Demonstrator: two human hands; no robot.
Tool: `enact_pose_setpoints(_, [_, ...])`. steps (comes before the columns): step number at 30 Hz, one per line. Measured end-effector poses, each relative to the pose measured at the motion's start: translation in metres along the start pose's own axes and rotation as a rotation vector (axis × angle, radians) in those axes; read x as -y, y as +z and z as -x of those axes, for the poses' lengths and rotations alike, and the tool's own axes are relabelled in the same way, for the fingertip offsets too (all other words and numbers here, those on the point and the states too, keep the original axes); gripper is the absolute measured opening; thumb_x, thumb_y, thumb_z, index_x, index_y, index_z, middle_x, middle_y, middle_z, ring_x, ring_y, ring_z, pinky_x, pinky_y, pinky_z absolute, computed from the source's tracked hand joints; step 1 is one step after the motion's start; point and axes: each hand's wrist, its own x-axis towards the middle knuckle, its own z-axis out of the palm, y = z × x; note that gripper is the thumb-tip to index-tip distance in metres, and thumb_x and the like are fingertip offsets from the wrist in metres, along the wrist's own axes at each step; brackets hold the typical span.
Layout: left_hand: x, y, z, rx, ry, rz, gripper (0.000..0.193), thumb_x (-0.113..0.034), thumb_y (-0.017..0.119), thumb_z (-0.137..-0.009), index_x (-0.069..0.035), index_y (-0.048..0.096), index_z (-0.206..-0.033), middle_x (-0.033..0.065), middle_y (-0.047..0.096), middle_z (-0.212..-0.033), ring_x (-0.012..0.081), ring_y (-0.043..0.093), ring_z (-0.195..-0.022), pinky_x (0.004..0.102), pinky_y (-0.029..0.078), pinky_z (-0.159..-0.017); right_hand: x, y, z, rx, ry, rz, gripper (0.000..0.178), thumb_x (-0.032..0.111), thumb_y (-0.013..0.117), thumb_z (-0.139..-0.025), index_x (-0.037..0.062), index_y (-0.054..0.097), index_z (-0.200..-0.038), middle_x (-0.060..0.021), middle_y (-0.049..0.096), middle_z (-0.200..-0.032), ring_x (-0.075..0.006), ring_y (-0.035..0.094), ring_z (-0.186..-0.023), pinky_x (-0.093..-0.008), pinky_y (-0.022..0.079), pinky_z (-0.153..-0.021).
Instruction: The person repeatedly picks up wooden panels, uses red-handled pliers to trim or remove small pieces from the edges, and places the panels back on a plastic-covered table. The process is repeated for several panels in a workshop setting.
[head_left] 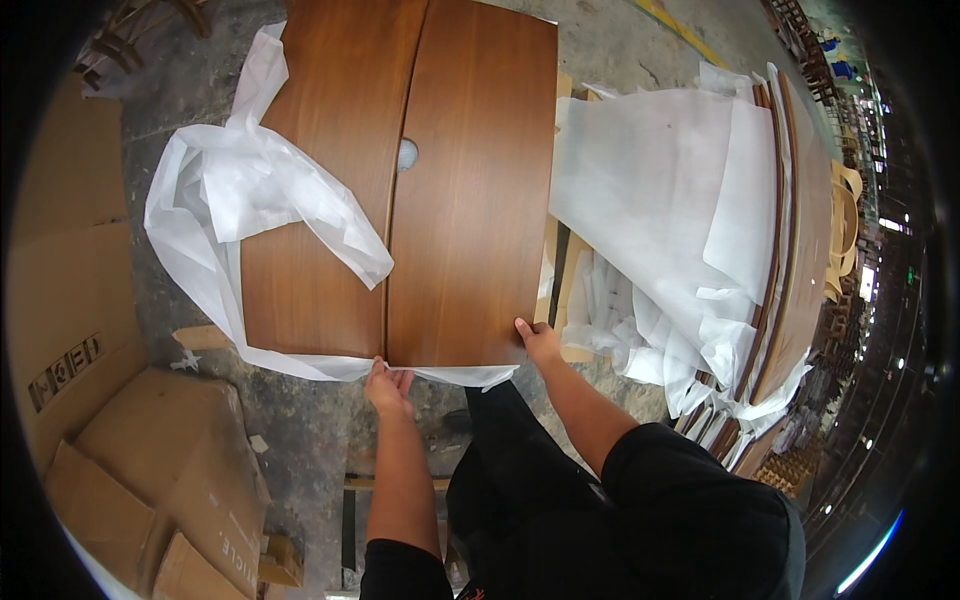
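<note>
Two brown wooden panels lie flat in front of me, side by side with a narrow dark seam: the left panel (320,310) and the right panel (470,220). A small rounded cut-out (407,154) sits beside the seam. My left hand (390,388) grips the near edge at the seam, its fingers partly hidden under the edge. At the right panel's near right corner, my right hand (540,343) pinches the edge, thumb on top and the other fingers below. White wrapping sheet (270,180) lies crumpled over the left panel and shows along the near edge.
On the right stands a stack of wrapped boards (785,250), with loose white sheeting (660,180) beside it. Cardboard boxes (170,450) fill the lower left. Wooden frames (140,35) stand at the far left on the concrete floor (300,440).
</note>
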Motion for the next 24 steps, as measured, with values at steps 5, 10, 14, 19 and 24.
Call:
enact_pose_setpoints(5, [0.003, 0.001, 0.01, 0.023, 0.051, -0.085, 0.054, -0.037, 0.068, -0.107, 0.004, 0.055, -0.139, 0.0214, 0.062, -0.138, 0.0406, 0.064, -0.125, 0.0468, 0.062, -0.096, 0.007, -0.02, 0.026, 0.016, -0.018, -0.053, 0.068, 0.057, 0.076, -0.097, -0.0084, 0.071, -0.113, -0.0256, 0.075, -0.106, -0.034, 0.072, -0.102, -0.0438, 0.055, -0.09])
enact_pose_setpoints(10, [0.014, -0.002, 0.011, -0.151, 0.173, -0.272, 0.043, -0.032, 0.069, -0.107, 0.003, 0.061, -0.128, 0.0176, 0.069, -0.124, 0.0328, 0.07, -0.106, 0.0417, 0.061, -0.086, 0.008, -0.039, 0.042, -0.011, -0.077, -0.021, 0.068, 0.057, 0.074, -0.098, -0.0088, 0.069, -0.113, -0.0233, 0.074, -0.103, -0.031, 0.07, -0.095, -0.0431, 0.055, -0.085])
enact_pose_setpoints(14, [0.026, 0.001, 0.029, -0.305, 0.301, -0.671, 0.048, -0.038, 0.072, -0.104, 0.002, 0.06, -0.129, 0.0182, 0.07, -0.121, 0.0335, 0.071, -0.097, 0.0461, 0.059, -0.09, 0.008, -0.051, 0.041, 0.104, -0.041, -0.087, 0.064, 0.055, 0.071, -0.102, -0.0059, 0.071, -0.118, -0.0165, 0.075, -0.103, -0.025, 0.067, -0.089, -0.0405, 0.054, -0.079])
enact_pose_setpoints(19, [0.033, 0.008, 0.057, 0.17, -0.132, 0.225, 0.06, -0.04, 0.077, -0.101, 0.0, 0.053, -0.141, 0.019, 0.066, -0.13, 0.0371, 0.072, -0.104, 0.051, 0.059, -0.095, 0.011, -0.086, 0.052, 0.373, 0.056, -0.158, 0.062, 0.053, 0.066, -0.106, -0.0029, 0.069, -0.134, -0.0114, 0.076, -0.111, -0.022, 0.067, -0.09, -0.0377, 0.053, -0.079])
enact_pose_setpoints(24, [0.027, 0.005, 0.085, 0.315, -0.049, 0.167, 0.066, -0.034, 0.082, -0.097, -0.013, 0.05, -0.151, 0.012, 0.061, -0.139, 0.0324, 0.066, -0.117, 0.0489, 0.059, -0.096, 0.03, -0.104, 0.065, 0.477, 0.202, -0.26, 0.074, 0.055, 0.064, -0.107, -0.0009, 0.052, -0.153, -0.0158, 0.064, -0.142, -0.0286, 0.065, -0.119, -0.0453, 0.053, -0.098])
